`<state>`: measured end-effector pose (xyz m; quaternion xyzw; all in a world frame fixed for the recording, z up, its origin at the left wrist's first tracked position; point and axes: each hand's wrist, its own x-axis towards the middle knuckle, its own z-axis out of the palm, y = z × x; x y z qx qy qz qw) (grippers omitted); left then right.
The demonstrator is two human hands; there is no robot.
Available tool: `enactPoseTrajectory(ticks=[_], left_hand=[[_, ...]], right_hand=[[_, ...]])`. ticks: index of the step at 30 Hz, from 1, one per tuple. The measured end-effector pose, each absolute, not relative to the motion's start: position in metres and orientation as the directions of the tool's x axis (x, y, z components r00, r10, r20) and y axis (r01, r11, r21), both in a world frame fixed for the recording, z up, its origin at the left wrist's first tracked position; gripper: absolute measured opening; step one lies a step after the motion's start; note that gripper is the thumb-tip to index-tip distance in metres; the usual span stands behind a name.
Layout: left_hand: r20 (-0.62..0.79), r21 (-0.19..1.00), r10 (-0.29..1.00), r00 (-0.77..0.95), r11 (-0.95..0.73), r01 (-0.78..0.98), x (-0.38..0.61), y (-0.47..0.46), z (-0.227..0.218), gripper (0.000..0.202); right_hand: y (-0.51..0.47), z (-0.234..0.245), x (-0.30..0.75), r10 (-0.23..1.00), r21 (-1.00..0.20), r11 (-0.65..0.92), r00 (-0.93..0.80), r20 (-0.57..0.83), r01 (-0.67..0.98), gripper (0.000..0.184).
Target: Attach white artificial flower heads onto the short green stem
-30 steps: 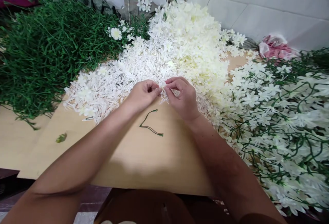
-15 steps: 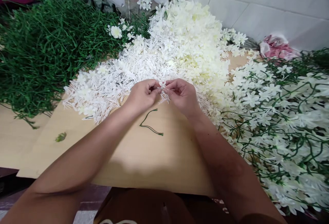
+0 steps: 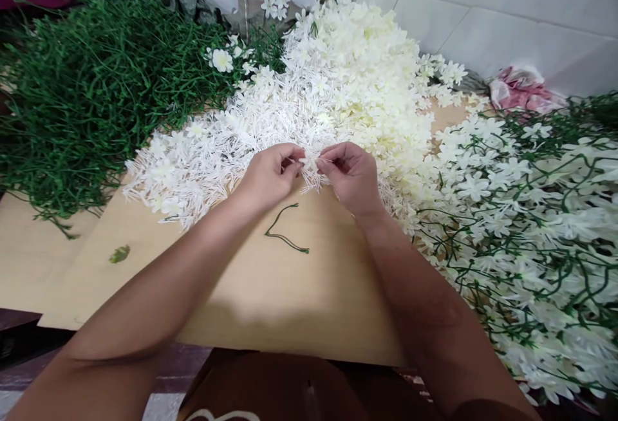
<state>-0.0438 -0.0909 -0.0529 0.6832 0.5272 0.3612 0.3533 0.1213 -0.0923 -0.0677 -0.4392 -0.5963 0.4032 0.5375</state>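
Note:
My left hand (image 3: pixel 273 175) and my right hand (image 3: pixel 351 173) face each other over the near edge of a heap of white stamen-like pieces (image 3: pixel 270 118). Thumb and forefinger of each are pinched together. Between the fingertips shows a small white artificial flower (image 3: pixel 309 165), held from both sides; it blends into the white heap behind it, so its exact outline is unclear. Just below the hands lies a bent green plastic stem (image 3: pixel 280 235) on the tan board (image 3: pixel 270 299).
Green stems (image 3: pixel 111 80) are piled at the left. Cream-white petals (image 3: pixel 371 67) rise at the back against the tiled wall (image 3: pixel 483 2). Finished-looking flowers on green stems (image 3: pixel 531 228) cover the right side. A small green scrap (image 3: pixel 119 253) lies on the board's left.
The hands have drawn slightly apart, the right one moving a little to the right. The view has shifted slightly; the green stem still lies on the board.

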Motion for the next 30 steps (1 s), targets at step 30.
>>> enactPoseTrajectory(ticks=[30], left_hand=[[0.053,0.950,0.989,0.136,-0.092,0.299,-0.0346,-0.0912,-0.0514,0.006]], right_hand=[[-0.0984,-0.0777,0.1146,0.799,-0.755,0.565,0.008,0.601,0.333,0.010]])
